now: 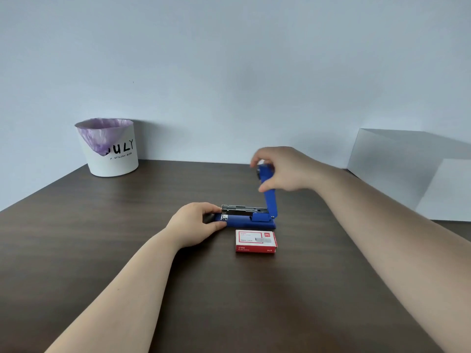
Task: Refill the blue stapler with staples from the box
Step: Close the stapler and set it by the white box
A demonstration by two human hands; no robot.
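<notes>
The blue stapler [251, 220] lies on the dark wooden table [127, 250] with its top arm swung up almost vertical, baring the metal staple channel. My left hand [197, 224] grips the front end of the stapler's base and holds it down. My right hand [281, 168] pinches the raised blue arm near its tip between thumb and fingers. A red and white staple box [255, 241] lies closed on the table just in front of the stapler, touched by neither hand.
A white bin [109, 147] with a purple liner and black lettering stands at the table's far left corner against the wall. A pale grey block [407, 169] juts in at the far right beside the table edge.
</notes>
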